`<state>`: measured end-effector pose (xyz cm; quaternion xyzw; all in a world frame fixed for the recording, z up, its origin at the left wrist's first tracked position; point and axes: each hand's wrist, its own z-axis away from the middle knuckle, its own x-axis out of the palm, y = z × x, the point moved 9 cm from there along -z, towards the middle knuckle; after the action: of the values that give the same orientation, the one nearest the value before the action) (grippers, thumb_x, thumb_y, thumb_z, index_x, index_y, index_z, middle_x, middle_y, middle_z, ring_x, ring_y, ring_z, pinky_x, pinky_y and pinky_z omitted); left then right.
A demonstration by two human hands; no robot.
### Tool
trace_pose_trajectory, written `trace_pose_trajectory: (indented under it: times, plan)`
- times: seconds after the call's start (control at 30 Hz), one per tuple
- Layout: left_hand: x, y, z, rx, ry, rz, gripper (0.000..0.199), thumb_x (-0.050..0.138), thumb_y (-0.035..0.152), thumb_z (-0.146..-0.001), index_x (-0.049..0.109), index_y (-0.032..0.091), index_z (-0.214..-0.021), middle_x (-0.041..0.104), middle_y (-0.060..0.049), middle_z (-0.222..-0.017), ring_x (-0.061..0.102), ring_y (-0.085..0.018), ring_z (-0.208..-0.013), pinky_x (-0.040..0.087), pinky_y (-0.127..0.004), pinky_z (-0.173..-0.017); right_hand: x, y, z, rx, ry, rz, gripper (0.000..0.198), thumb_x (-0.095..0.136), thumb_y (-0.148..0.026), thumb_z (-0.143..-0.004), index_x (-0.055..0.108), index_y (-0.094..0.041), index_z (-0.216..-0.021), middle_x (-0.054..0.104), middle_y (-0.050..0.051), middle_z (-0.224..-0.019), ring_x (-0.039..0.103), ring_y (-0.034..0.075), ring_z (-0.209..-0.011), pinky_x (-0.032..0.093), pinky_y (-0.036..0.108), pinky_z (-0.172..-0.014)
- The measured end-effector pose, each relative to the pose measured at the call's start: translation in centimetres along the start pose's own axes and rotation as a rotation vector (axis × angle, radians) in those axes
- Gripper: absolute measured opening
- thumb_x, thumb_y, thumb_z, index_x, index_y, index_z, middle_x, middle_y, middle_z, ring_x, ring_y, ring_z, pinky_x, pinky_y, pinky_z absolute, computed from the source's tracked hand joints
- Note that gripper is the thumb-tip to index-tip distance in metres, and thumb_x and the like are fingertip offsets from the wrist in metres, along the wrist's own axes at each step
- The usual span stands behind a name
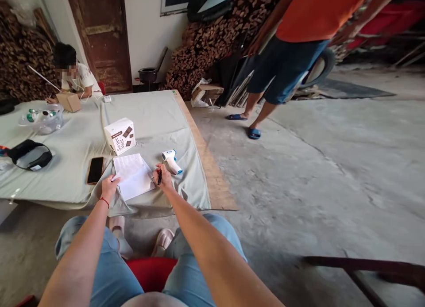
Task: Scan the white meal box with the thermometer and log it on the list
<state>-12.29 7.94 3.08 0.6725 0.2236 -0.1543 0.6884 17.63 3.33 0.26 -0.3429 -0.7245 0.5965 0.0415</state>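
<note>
Two overlapping sheets of paper (134, 176) lie near the front edge of the cloth-covered table; the upper one bears faint writing. My left hand (109, 187) pinches the left edge of the paper between thumb and fingers. A black pen (160, 178) is held in my right hand (163, 176), which rests at the paper's right edge. Just beyond that hand lies a white and blue infrared thermometer (171, 161). A black phone (95, 170) lies left of my left hand. Behind the paper stands a white box (120, 136) with brown print.
A headset (29, 155), a clear plastic tub (44, 119) and a small cardboard box (68, 101) are on the table's left side (149, 108). A person (78, 79) sits at the far left corner. Another person in an orange shirt (322, 15) stands on the concrete floor at right.
</note>
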Motion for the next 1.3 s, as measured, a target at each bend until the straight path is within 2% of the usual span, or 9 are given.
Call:
trace_pose_trajectory:
  times: [0.1,0.27,0.5,0.67,0.83,0.97,1.07,1.2,1.3]
  plan:
    - [0.5,1.1,-0.4,0.067,-0.012,-0.109,0.02,0.071,0.035,-0.064,0.068,0.016,-0.07,0.067,-0.002,-0.061,0.065,-0.022,-0.07,0.047,-0.028,-0.064,0.0,0.2,-0.3,0.025,0.024,-0.028,0.026,0.056,-0.041,-0.077,0.056,-0.021,-0.094,0.065,0.002,-0.071,0.061,0.019,-0.064,0.046,0.03,-0.064]
    - [1.5,2.2,-0.5,0.151,0.015,-0.215,0.023,0.072,0.037,-0.067,0.06,0.018,-0.065,0.073,-0.006,-0.084,0.066,-0.02,-0.08,0.049,-0.028,-0.074,-0.1,-0.1,-0.7,-0.02,0.0,-0.014,0.029,0.054,-0.045,-0.083,0.056,-0.022,-0.101,0.068,0.002,-0.077,0.063,0.019,-0.071,0.046,0.03,-0.069]
    - [1.2,1.8,-0.6,0.17,0.09,-0.24,0.039,0.04,0.042,-0.092,0.055,0.021,-0.064,0.065,-0.005,-0.069,0.064,-0.021,-0.082,0.048,-0.03,-0.075,-0.3,0.2,-0.9,0.001,0.01,0.009,0.033,0.052,-0.054,-0.086,0.057,-0.024,-0.1,0.068,0.003,-0.078,0.064,0.021,-0.075,0.046,0.031,-0.07]
    - [1.6,1.3,-0.3,0.191,0.054,-0.195,0.045,0.029,0.038,-0.096,0.064,0.018,-0.076,0.073,-0.008,-0.086,0.068,-0.02,-0.088,0.052,-0.029,-0.077,-0.5,0.1,-0.8,0.006,0.022,-0.02,0.037,0.049,-0.057,-0.087,0.058,-0.024,-0.098,0.069,0.004,-0.079,0.064,0.021,-0.075,0.046,0.031,-0.069]
    - [1.8,2.9,-2.8,0.163,0.015,-0.318,0.039,0.04,0.035,-0.091,0.064,0.012,-0.111,0.072,-0.013,-0.108,0.069,-0.023,-0.101,0.053,-0.031,-0.085,-0.4,0.1,-0.9,0.008,-0.001,-0.005,0.035,0.047,-0.054,-0.088,0.058,-0.023,-0.099,0.069,0.003,-0.077,0.063,0.021,-0.073,0.046,0.03,-0.067]
    - [2.5,6.1,-6.1,0.199,-0.047,-0.492,0.053,0.052,0.03,-0.086,0.051,0.011,-0.136,0.054,-0.017,-0.143,0.046,-0.03,-0.138,0.034,-0.04,-0.114,-0.2,0.1,-0.9,-0.002,-0.018,0.015,0.035,0.05,-0.053,-0.085,0.058,-0.023,-0.1,0.068,0.003,-0.077,0.063,0.019,-0.071,0.046,0.03,-0.066]
    - [3.8,7.3,-7.7,0.195,-0.146,-0.612,0.058,0.056,0.025,-0.083,0.049,0.015,-0.14,0.052,-0.017,-0.146,0.036,-0.033,-0.144,0.028,-0.047,-0.117,0.0,-0.1,-0.9,-0.021,-0.034,0.027,0.033,0.053,-0.051,-0.083,0.056,-0.023,-0.1,0.068,0.002,-0.076,0.064,0.02,-0.072,0.047,0.03,-0.067]
    - [4.7,7.4,-8.3,0.168,-0.246,-0.732,0.064,0.071,0.023,-0.069,0.057,0.019,-0.131,0.054,-0.019,-0.142,0.038,-0.042,-0.14,0.027,-0.057,-0.113,0.0,-0.1,-0.9,-0.038,-0.041,0.025,0.028,0.054,-0.046,-0.082,0.055,-0.023,-0.098,0.068,0.002,-0.075,0.064,0.02,-0.071,0.046,0.03,-0.065]
    - [4.6,7.4,-8.1,0.173,-0.281,-0.751,0.075,0.077,0.024,-0.061,0.055,0.018,-0.133,0.051,-0.021,-0.144,0.039,-0.042,-0.139,0.026,-0.058,-0.113,0.0,-0.1,-0.8,-0.047,-0.036,0.023,0.024,0.054,-0.042,-0.081,0.054,-0.023,-0.096,0.066,0.001,-0.073,0.063,0.019,-0.07,0.046,0.03,-0.065]
